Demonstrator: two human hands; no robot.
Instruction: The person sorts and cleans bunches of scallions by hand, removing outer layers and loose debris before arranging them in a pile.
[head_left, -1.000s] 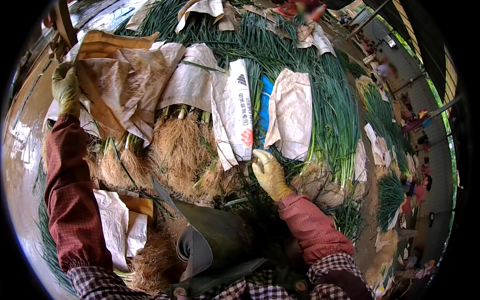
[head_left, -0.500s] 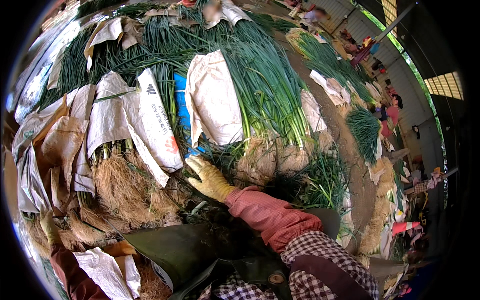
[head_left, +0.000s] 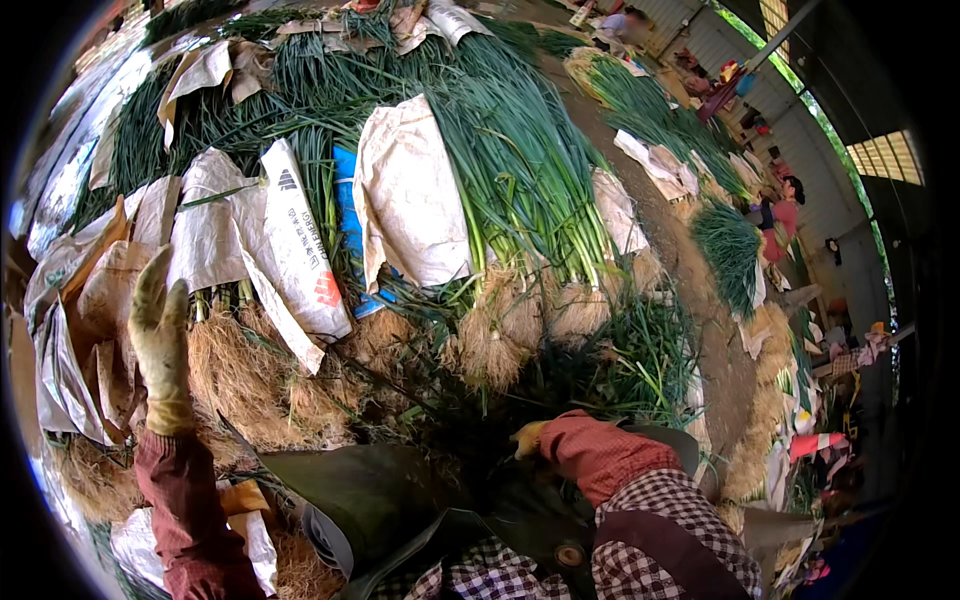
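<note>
My left hand (head_left: 163, 350) in a pale yellow glove is raised at the left, its fingers stretched upward and apart. It holds nothing and is in front of a brownish woven sack sheet (head_left: 104, 290). Just to its right hang the brown roots (head_left: 235, 375) of scallions under a white sack sheet (head_left: 205, 225). My right hand (head_left: 527, 440), gloved too, is low in front of my body, near dark leaf scraps. Sleeve and shadow hide most of its fingers. Ahead of it stand scallion bundles (head_left: 540, 190) with green leaves and bushy roots, beside a cream sack sheet (head_left: 415, 200).
A printed white sack (head_left: 305, 245) and a blue strip (head_left: 352, 215) lie among the scallions. Loose green leaves (head_left: 645, 355) are heaped at the right. Beyond a dirt path (head_left: 715, 400) are more scallion rows, and a person in pink (head_left: 783, 222). My dark green apron (head_left: 370, 490) spreads below.
My left hand has risen from the lower left edge, fingers up. My right hand has drawn back from beside the blue strip toward my body. The view has shifted slightly.
</note>
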